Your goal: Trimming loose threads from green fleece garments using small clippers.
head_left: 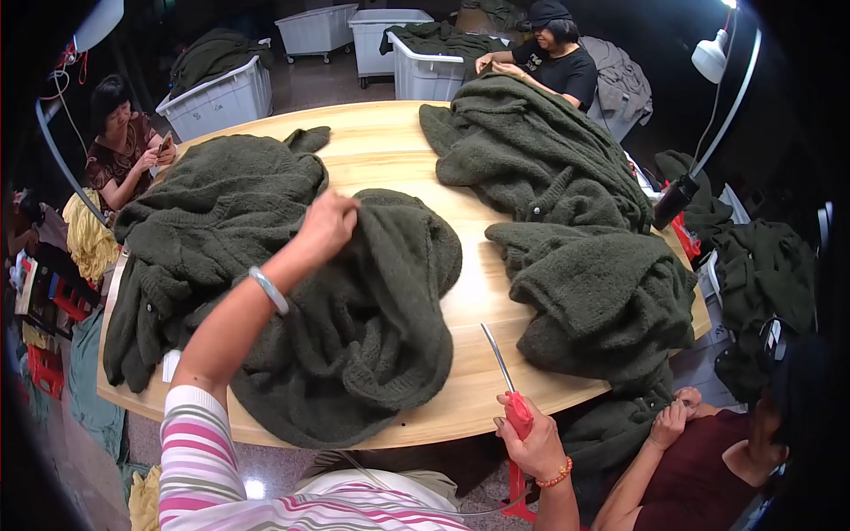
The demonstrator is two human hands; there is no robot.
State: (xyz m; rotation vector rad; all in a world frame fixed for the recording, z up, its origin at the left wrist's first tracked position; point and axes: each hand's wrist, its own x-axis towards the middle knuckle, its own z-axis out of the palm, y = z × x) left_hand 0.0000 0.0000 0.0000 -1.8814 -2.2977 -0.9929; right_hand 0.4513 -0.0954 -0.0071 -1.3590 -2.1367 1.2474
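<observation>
By the left hand (328,226), 1 dark green garment (390,292) is pinched, draped rightward on the counter (381,173); by the right hand (537,450), 1 red-handled tool (519,413) is gripped. Beyond, in dimness, at least 4 pale bins (221,108) are seen.

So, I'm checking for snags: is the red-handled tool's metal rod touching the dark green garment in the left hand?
Apart. The head view shows a strip of bare wooden tabletop between the metal rod and the dark green garment.
</observation>
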